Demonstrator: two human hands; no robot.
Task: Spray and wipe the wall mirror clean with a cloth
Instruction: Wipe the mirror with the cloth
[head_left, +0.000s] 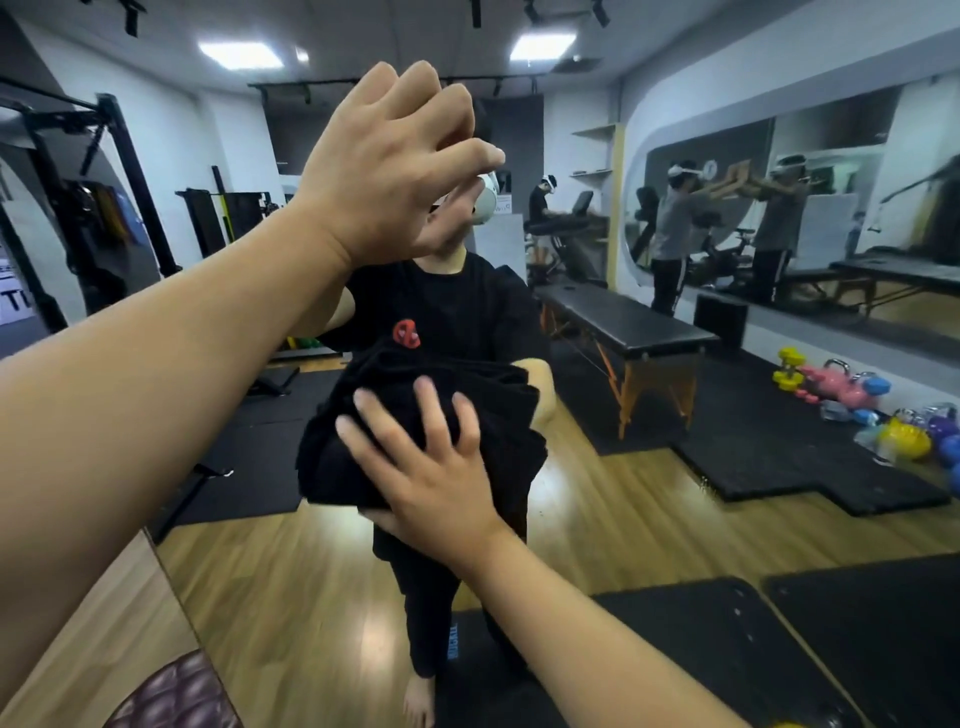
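Wiping under way: the right hand (431, 488), fingers spread flat, presses a black cloth (415, 441) against the wall mirror (571, 519); above it the left hand (384, 171) hangs empty, loosely curled. No spray bottle visible.

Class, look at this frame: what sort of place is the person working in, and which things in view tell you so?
Most likely a small gym or fitness studio. Coloured dumbbells and kettlebells lie on black floor mats, a padded bench stands on folding legs, and a black rack frame is at the left.
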